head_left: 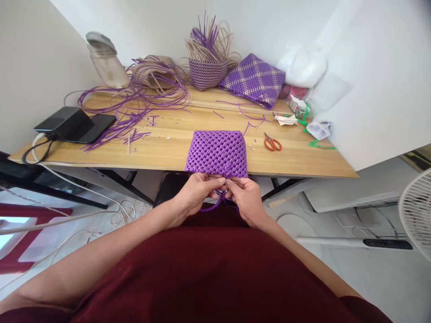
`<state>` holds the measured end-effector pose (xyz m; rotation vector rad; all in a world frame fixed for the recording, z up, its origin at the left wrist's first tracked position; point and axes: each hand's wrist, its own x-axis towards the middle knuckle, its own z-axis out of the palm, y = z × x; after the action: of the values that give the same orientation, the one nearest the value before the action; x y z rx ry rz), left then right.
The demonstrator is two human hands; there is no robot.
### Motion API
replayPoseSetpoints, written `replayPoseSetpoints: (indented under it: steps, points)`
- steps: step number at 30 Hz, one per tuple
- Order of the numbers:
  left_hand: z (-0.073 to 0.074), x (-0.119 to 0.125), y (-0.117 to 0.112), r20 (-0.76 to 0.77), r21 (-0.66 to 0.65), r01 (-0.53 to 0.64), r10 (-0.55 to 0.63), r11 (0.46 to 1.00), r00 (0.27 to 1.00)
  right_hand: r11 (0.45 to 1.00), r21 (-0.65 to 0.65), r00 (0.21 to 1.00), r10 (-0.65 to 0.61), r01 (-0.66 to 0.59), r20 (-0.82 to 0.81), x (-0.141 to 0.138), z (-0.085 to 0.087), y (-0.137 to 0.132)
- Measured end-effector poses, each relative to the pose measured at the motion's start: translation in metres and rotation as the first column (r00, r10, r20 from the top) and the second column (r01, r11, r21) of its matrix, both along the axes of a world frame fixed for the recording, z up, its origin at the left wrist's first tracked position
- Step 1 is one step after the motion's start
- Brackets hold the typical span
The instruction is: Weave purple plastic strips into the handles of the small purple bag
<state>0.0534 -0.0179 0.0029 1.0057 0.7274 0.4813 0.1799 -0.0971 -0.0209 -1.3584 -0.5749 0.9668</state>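
A purple woven bag (218,152) lies at the table's front edge, its near end hanging slightly over it. My left hand (199,190) grips the bag's near edge from the left, thumb on top. From the right, my right hand (245,197) pinches the same edge, and the two thumbs nearly meet. A braided purple handle (211,207) hangs below my fingers, with thin loose strands beside it. What exactly lies between the fingertips is too small to make out.
Orange-handled scissors (272,142) lie right of the bag. Tangled purple strips (158,96), a black device (63,122) and a jar (107,63) occupy the left. A half-woven basket (208,74) and a checked woven piece (257,80) stand behind. A fan (419,211) is at far right.
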Motion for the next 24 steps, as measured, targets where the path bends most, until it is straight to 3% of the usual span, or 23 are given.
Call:
replayPoseSetpoints:
  steps: [4, 10, 15, 24]
  points:
    - [-0.005, 0.008, 0.0, -0.003, 0.018, 0.018, -0.018, 1.0, 1.0, 0.999, 0.009, 0.998, 0.035, -0.035, 0.055, 0.001, -0.001, -0.001]
    - [-0.011, 0.009, 0.001, -0.057, 0.028, -0.101, 0.102, 0.994, 0.993, 0.999, -0.02, 0.988, 0.041, -0.039, 0.148, 0.006, -0.007, -0.004]
    - [-0.012, 0.011, -0.002, -0.033, 0.073, -0.18, 0.183, 0.981, 0.983, 0.997, -0.012, 0.989, 0.075, -0.074, 0.129, 0.006, -0.006, -0.004]
    - [-0.013, 0.014, -0.003, -0.032, 0.086, -0.164, 0.167, 0.983, 0.985, 0.995, 0.019, 0.991, 0.101, -0.103, 0.091, 0.004, -0.003, -0.005]
